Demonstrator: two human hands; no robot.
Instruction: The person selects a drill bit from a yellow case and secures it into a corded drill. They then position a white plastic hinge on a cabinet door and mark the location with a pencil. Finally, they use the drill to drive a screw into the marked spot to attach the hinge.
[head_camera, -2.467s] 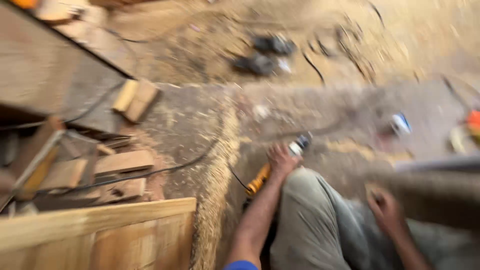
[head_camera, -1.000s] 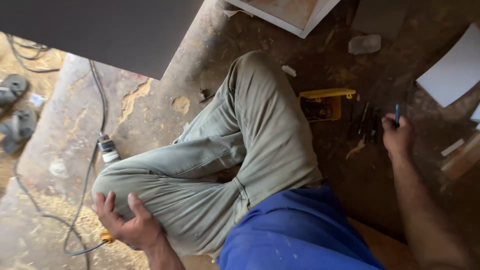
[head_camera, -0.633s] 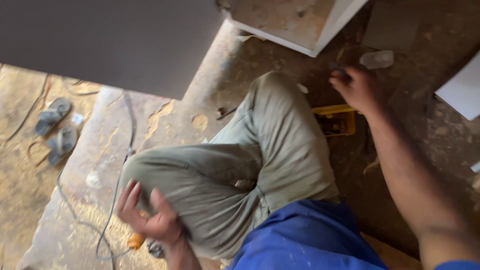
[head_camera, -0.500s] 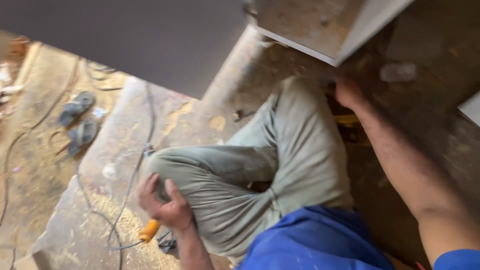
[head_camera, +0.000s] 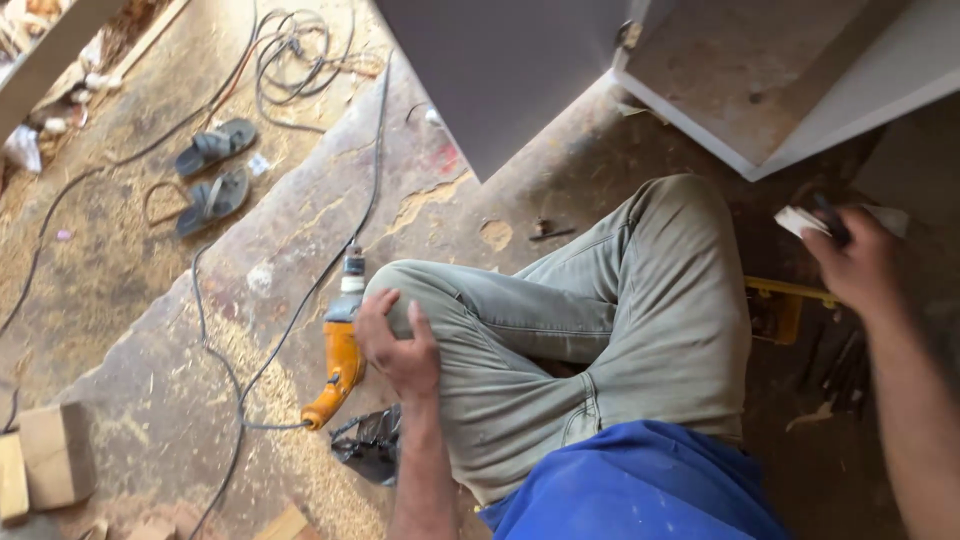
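The right hand (head_camera: 858, 262) pinches a thin dark tool, perhaps a pencil (head_camera: 828, 217) (light, stiff, best held mid-shaft), beside the white cabinet (head_camera: 860, 95), while the left hand (head_camera: 398, 345) rests open-fingered on the knee (head_camera: 430, 290).

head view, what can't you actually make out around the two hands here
- Right hand: holds a small dark thing, blurred by motion; its kind is unclear.
- Yellow tool: partly hidden behind the knee and the right hand.
- Yellow drill: its body is partly covered by the left hand, so whether the hand touches it is unclear.
- Black bag: contents hidden.
- White cabinet: cut off by the top edge.
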